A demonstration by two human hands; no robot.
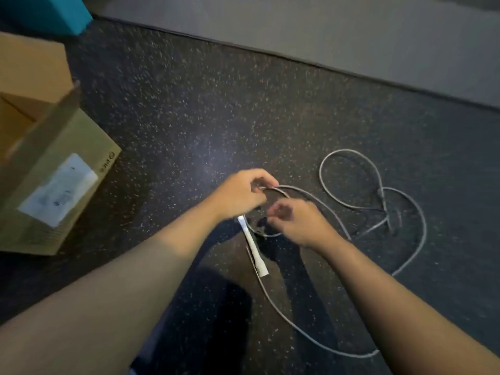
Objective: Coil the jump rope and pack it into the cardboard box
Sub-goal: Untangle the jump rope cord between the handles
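Note:
A grey jump rope (pixel 349 169) lies in loose loops on the dark speckled floor, mostly to the right. Its white handle (pixel 253 246) hangs below my left hand (pixel 240 194), which pinches a small loop of the rope. My right hand (pixel 300 221) sits just right of it, fingers curled around the same loop. Another length of rope runs from under the handle down to the lower right. The open cardboard box (pixel 51 163) stands at the left, with a white label on its side.
A teal block (pixel 54 12) sits at the top left behind the box. A lighter grey strip of floor (pixel 324 28) runs along the top. My dark-clothed leg (pixel 205 320) shows between my forearms.

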